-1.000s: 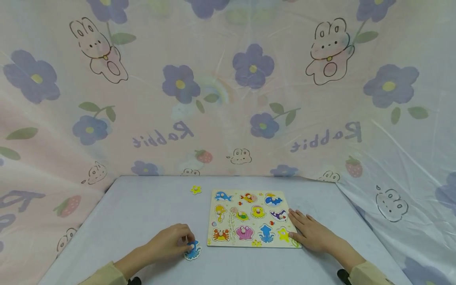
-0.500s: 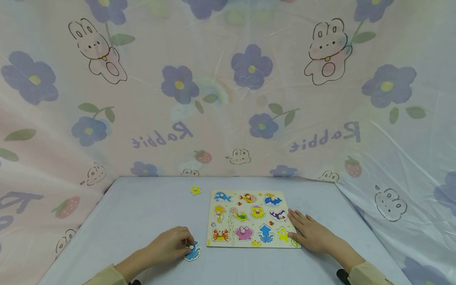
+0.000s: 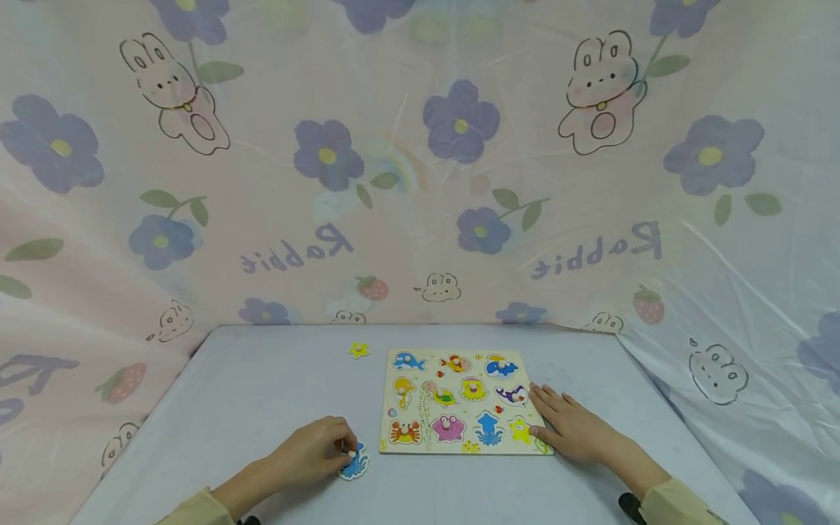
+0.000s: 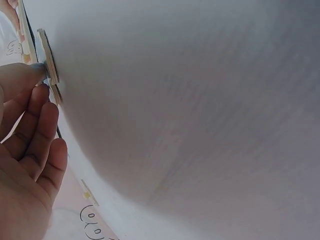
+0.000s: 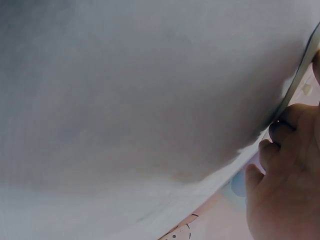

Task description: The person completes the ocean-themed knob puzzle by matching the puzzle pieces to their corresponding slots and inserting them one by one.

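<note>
In the head view, my left hand [image 3: 311, 453] pinches the knob of a blue squid puzzle piece [image 3: 354, 467] at the table's front left. The left wrist view shows the wooden piece [image 4: 50, 57] edge-on at the thumb and fingertips. A wooden sea-animal puzzle board [image 3: 420, 446] lies right of that hand. Against the board's right edge rests my right hand [image 3: 577, 430], fingers straight and thumb over the lower right corner. On the board, a blue squid shape [image 3: 488, 429] and a yellow star shape [image 3: 520, 430] show no knob.
A loose yellow star piece [image 3: 359, 350] lies behind and left of the board. The white-covered table [image 3: 275, 379] meets a hanging cloth [image 3: 407, 219] printed with rabbits and flowers at its back and sides.
Both hands, the squid piece and the board keep their places. The whole head view has shifted very slightly.
</note>
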### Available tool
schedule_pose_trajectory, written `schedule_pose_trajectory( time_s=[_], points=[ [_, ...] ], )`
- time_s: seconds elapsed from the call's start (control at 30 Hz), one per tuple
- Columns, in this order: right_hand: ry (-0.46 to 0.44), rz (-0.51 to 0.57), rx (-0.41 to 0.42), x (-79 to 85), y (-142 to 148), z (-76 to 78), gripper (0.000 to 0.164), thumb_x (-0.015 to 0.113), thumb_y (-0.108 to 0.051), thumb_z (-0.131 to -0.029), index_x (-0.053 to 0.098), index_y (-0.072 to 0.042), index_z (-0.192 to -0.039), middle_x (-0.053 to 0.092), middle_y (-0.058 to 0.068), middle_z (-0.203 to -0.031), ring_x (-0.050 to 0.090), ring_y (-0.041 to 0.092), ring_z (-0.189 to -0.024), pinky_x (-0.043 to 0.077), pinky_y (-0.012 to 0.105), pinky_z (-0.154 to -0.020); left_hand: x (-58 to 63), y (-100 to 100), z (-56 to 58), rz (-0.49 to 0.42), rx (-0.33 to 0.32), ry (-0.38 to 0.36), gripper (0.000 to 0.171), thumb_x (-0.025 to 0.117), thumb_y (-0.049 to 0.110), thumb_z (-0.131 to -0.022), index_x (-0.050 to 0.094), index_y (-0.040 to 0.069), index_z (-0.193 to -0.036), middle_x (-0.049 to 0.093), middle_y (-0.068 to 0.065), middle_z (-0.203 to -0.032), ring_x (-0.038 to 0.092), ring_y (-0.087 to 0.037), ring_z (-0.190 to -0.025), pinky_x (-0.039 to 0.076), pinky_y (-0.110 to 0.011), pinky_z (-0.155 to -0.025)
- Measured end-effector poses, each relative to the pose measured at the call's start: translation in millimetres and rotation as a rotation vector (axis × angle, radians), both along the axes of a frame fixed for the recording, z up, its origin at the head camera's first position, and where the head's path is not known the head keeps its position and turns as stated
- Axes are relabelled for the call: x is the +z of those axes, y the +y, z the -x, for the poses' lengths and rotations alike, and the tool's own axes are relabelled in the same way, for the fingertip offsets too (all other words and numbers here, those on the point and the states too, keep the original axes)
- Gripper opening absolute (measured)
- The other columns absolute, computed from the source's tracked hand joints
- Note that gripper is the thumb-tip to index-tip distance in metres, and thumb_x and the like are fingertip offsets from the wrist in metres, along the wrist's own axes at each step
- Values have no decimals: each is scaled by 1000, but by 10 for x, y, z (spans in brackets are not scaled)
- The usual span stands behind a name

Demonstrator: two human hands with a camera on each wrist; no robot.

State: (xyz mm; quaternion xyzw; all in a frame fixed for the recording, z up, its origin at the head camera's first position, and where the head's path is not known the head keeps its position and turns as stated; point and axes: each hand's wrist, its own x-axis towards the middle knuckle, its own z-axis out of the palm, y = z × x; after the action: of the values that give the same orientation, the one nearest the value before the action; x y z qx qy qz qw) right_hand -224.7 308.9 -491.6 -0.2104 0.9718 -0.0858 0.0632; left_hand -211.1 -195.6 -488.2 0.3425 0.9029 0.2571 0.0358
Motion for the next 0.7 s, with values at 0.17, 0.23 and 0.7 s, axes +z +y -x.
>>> schedule_pose_trajectory(
  time_s=[0.17,0.23,0.7],
  points=[
    [-1,3,0,0,10,3,83,52,-58,-103,36,0,-159,30,18,-168,27,44,-153,23,64,-121,39,13,-5,-13,9,-1,19,82,11,-89,72,23,-100,63,20,-98,57,1,-89,54,-25,-78],
    [-4,4,-2,-4,12,5,83,52,-59,-103,36,0,-159,29,18,-168,27,44,-153,23,64,-121,48,19,-2,-20,13,5,18,81,12,-89,72,24,-100,63,20,-99,57,1,-90,54,-25,-78],
    [-18,7,-11,-4,1,-3,82,53,-58,-103,36,0,-159,28,17,-169,25,43,-154,22,64,-121,76,257,34,-125,19,97,19,82,12,-89,73,23,-100,65,18,-99,59,-1,-92,56,-28,-80]
  ],
)
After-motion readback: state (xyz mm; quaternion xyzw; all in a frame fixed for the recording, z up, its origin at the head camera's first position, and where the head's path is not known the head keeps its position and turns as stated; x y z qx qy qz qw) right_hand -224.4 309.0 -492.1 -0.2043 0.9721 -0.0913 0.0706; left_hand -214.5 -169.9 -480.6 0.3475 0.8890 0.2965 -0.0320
